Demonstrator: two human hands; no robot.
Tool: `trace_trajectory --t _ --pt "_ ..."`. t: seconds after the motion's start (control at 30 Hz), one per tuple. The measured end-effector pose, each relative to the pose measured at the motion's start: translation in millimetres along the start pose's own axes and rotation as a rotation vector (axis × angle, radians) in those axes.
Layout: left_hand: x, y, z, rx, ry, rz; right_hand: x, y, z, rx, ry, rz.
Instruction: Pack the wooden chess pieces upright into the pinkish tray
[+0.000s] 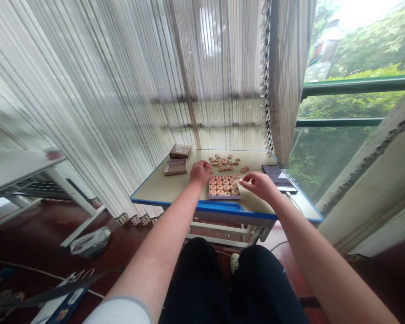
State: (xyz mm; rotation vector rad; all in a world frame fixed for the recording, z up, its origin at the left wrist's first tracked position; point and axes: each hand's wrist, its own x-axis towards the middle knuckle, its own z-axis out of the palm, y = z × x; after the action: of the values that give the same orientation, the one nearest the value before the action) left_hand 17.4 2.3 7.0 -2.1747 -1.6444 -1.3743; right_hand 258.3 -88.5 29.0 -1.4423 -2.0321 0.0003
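Observation:
A shallow open box (224, 196) stands near the table's front edge, filled with rows of round wooden Chinese chess pieces (227, 187) with carved characters, many of them red. My left hand (200, 172) is at the box's back left corner, its fingers closed on a Chinese chess piece that they mostly hide. To the right of the box, my right hand (258, 185) pinches what looks like a piece between thumb and forefinger; only a pale edge shows. Behind the box lie several loose pieces (225, 162), scattered singly and in small clusters.
An empty shallow box part (176, 167) lies at the left, with a printed box (180, 150) behind it. A phone (272, 169) and a white-edged device (286, 189) with a cable are at the right. The blue-edged table (151, 191) stands against a striped curtain (222, 112).

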Motion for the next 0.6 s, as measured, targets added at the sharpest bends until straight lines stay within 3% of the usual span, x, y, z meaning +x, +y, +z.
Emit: trace_trajectory --t 0.1,0.23,0.43,0.53,0.6 --pt "-1 1 -1.2 0.022 -0.018 0.008 -23 6 0 -0.078 -0.063 0.068" --pt "2 6 -2.3 0.073 0.026 0.036 -40 9 -2 -0.007 -0.064 0.109" --pt "-4 9 -9.0 0.028 -0.095 0.012 -42 9 -3 0.11 -0.079 0.071" --pt "-20 1 -16.0 -0.018 -0.075 -0.017 -40 11 -2 0.109 -0.077 0.048" --pt "-30 -6 -20.5 -0.056 -0.061 -0.061 -38 8 0 0.127 -0.01 0.057"
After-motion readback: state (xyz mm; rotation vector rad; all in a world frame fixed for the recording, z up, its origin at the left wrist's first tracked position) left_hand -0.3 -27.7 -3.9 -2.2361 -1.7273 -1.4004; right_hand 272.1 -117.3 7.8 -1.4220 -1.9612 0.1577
